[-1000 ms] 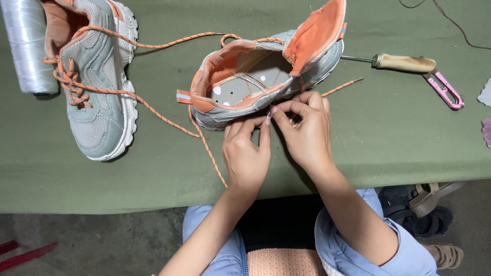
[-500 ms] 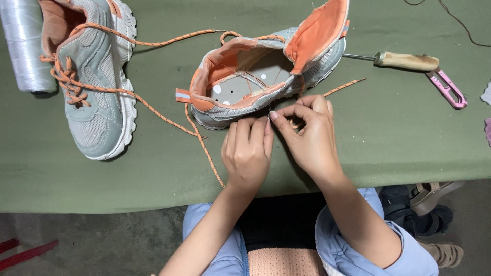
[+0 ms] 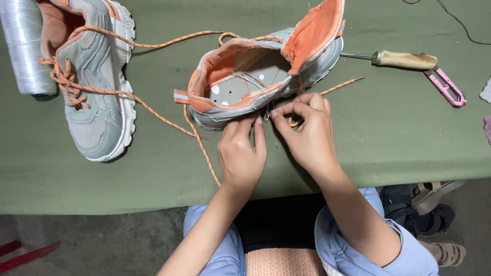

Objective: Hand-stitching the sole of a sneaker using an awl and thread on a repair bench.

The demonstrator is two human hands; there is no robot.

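Surface: green cloth table (image 3: 409,148) fills most of the view; below its near edge a grey floor shows, and the person's knees in light blue.
Shoes: two grey and orange shoes. One open shoe (image 3: 261,76) lies on its side in the middle of the table, its orange tongue (image 3: 314,30) folded up. One laced shoe (image 3: 97,87) lies at the left, well apart from the first.
Laces: one orange lace (image 3: 199,148) runs from the open shoe toward the near table edge; another orange lace end (image 3: 342,86) lies just beside the right hand.
Left hand (image 3: 241,156): one hand, fingers nearly closed, the fingertips press on the lower side wall of the open shoe.
Right hand (image 3: 309,135): one hand, thumb and first finger pinched together on a thin needle (image 3: 267,115) at the shoe's side wall. A fine thread seems to go up from it, but it is too thin to be sure.
Spool: one big spool of clear thread (image 3: 25,46) at the far left, just beside the laced shoe.
Tools: one awl with wooden handle (image 3: 401,59) at the right, and one pair of pink snips (image 3: 447,87) touching its end.
Other: a sandal (image 3: 434,191) on the floor at the right.
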